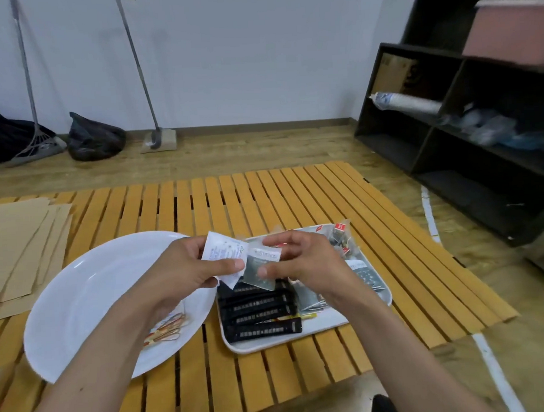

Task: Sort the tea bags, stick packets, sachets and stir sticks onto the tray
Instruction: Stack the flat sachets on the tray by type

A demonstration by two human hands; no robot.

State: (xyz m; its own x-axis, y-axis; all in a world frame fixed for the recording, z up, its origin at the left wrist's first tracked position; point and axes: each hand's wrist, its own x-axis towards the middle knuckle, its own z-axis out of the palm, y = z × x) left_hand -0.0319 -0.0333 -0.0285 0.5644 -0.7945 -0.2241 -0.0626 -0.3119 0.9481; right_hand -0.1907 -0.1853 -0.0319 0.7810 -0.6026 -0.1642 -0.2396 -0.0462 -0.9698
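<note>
My left hand point(185, 267) pinches a white sachet point(221, 251) above the gap between plate and tray. Right beside it, my right hand point(301, 257) pinches a grey-green sachet point(261, 269) between thumb and fingers. Below them lies a white tray point(330, 324). It holds several black stick packets point(257, 310) in a row, grey sachets point(365, 273) at the right, and tea bags with red tags point(341, 233) at the far end. A large white plate point(89, 297) at the left carries a few colourful packets point(167, 329) near its front edge.
The plate and tray sit on a yellow slatted wooden table point(264, 200). Brown paper sheets point(17, 250) lie at its left. A black shelf unit point(468, 126) stands at the right. Two long-handled cleaning tools and black bags point(93, 136) stand by the far wall.
</note>
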